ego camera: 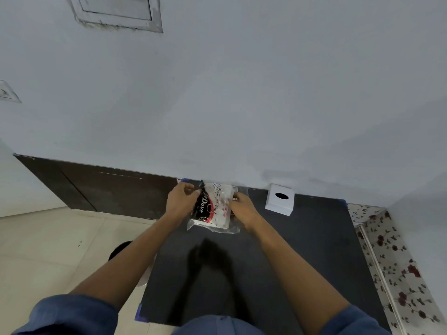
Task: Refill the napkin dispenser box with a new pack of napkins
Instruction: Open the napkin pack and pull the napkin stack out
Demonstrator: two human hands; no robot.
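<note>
A napkin pack (212, 206) in clear plastic with black, red and white print is held above the black table (302, 250), near its far edge. My left hand (180, 200) grips the pack's upper left end. My right hand (243, 205) pinches the plastic at its upper right side. The white napkin dispenser box (280, 199), with a dark oval hole in its top, stands on the table to the right of the pack, close to the wall and apart from both hands.
A pale wall (242, 105) rises directly behind the table. A floral-patterned surface (391, 257) borders the table on the right. Left of the table is tiled floor (48, 250) with a dark round object (119, 249) partly hidden under my left forearm.
</note>
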